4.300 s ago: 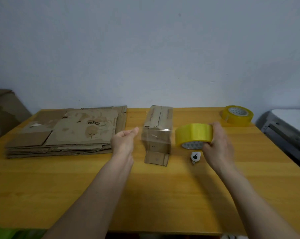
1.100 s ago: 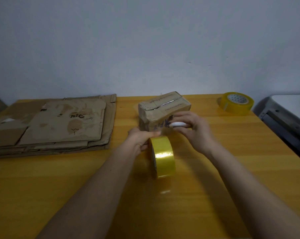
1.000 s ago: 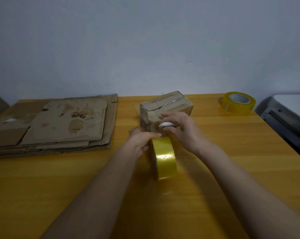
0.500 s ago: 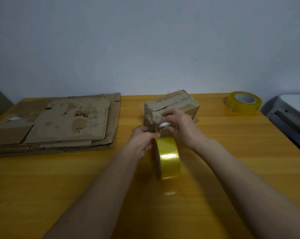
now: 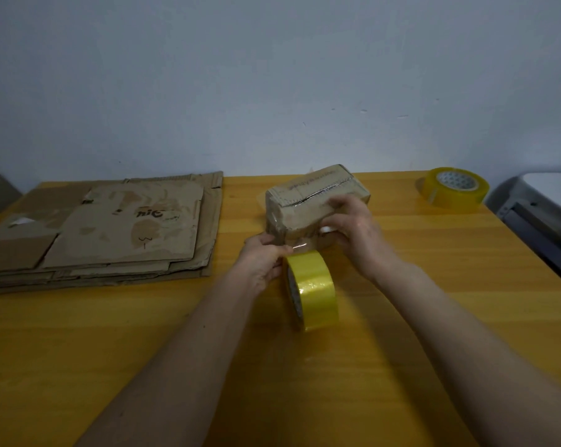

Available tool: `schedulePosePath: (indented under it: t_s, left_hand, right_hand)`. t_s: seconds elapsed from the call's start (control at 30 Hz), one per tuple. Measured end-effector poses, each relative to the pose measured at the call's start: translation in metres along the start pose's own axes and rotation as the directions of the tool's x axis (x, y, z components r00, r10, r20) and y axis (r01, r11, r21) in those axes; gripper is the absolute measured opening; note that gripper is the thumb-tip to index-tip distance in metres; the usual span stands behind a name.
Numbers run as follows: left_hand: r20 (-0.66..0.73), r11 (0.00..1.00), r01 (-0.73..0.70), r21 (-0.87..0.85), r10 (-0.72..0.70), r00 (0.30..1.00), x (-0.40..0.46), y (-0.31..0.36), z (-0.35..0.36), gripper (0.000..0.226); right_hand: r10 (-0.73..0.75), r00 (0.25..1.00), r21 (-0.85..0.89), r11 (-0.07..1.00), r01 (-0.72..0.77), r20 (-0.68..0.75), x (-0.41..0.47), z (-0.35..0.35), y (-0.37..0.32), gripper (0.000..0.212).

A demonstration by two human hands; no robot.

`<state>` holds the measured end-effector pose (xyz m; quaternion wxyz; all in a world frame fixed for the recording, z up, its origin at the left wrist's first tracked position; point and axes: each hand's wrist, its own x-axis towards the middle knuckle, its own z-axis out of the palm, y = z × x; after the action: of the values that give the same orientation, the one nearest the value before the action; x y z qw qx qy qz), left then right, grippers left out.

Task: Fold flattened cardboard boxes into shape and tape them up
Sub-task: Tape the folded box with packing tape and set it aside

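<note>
Left hand [image 5: 262, 263] pinching the clear loose end of tape [image 5: 300, 245] just above the upright yellow roll of packing tape [image 5: 313, 290], which stands on edge on the orange wooden table [image 5: 434, 317] right beside it; right hand [image 5: 356, 232] curled round a small white cutter [image 5: 327, 229], pressed against the near face of the small folded brown cardboard box [image 5: 308, 204] directly beyond both hands. Off to the left hand's side, a stack of flattened brown cardboard sheets [image 5: 111, 227]; far beyond the right hand, a second yellow tape roll [image 5: 453, 188] lying flat, with a grey machine [image 5: 540, 214] past the table's edge.
</note>
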<state>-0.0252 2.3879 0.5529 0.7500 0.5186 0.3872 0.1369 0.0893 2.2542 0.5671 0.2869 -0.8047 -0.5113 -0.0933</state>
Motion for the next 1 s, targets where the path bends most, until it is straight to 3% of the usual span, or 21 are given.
schedulePosePath:
  t_s: [0.07,0.17,0.3,0.37,0.4,0.43,0.5,0.53,0.57,0.63,0.67,0.73,1.0]
  left_hand:
    - [0.015,1.0,0.005,-0.002,-0.005,1.0,0.0,0.0,0.0,0.057]
    - [0.021,1.0,-0.001,-0.005,0.002,1.0,0.0,-0.002,-0.001,0.055]
    - [0.031,1.0,-0.026,-0.014,0.027,0.999,0.001,-0.003,-0.002,0.061]
    - [0.037,0.999,-0.035,-0.014,0.035,0.999,0.001,-0.003,-0.002,0.062]
    - [0.04,0.999,-0.037,-0.01,0.037,0.999,0.001,-0.004,-0.002,0.061]
    - [0.043,0.999,-0.038,-0.006,0.038,0.998,0.001,-0.004,-0.002,0.06]
    - [0.048,0.999,-0.039,-0.001,0.039,0.998,0.003,-0.005,-0.002,0.059]
    - [0.046,0.999,-0.04,-0.004,0.04,0.998,0.004,-0.005,-0.002,0.058]
    - [0.044,0.999,-0.042,-0.009,0.042,0.998,0.005,-0.006,-0.002,0.057]
    - [0.044,0.999,-0.044,-0.013,0.044,0.998,0.006,-0.006,-0.003,0.052]
    - [0.048,0.999,-0.045,-0.007,0.045,0.998,0.007,-0.007,-0.003,0.052]
    - [0.053,0.999,-0.044,0.019,0.043,0.998,0.007,-0.006,-0.006,0.056]
    - [0.036,0.996,-0.07,0.061,0.068,0.997,0.008,-0.009,-0.027,0.052]
  right_hand:
    - [0.092,0.996,0.019,0.996,-0.092,-0.008,-0.002,-0.004,0.011,0.021]
    - [0.218,0.968,-0.027,0.976,-0.217,0.124,-0.009,-0.003,0.023,0.015]
    - [0.406,0.854,0.042,0.896,-0.442,0.327,-0.023,0.007,0.03,0.015]
    - [0.449,0.799,-0.008,0.873,-0.487,0.401,-0.025,0.009,0.031,0.014]
    - [0.444,0.81,-0.054,0.886,-0.46,0.382,-0.025,0.01,0.031,0.015]
    - [0.405,0.868,-0.092,0.914,-0.396,0.287,-0.023,0.009,0.029,0.017]
    - [0.163,0.985,-0.108,0.98,-0.168,-0.054,-0.015,0.006,0.02,0.017]
    - [0.018,0.986,-0.096,0.995,-0.034,-0.166,-0.009,0.003,0.011,0.017]
    - [-0.095,0.98,-0.081,0.993,0.082,-0.177,0.001,0.001,0.003,0.021]
    - [-0.192,0.98,-0.035,0.98,0.194,0.056,0.022,0.004,-0.006,0.042]
    - [-0.177,0.965,-0.035,0.982,0.187,0.196,0.032,0.008,-0.007,0.05]
    - [-0.12,0.939,-0.06,0.987,0.146,0.321,0.049,0.014,-0.005,0.057]
    - [-0.024,0.957,-0.081,0.995,0.049,0.288,0.076,0.025,0.003,0.054]
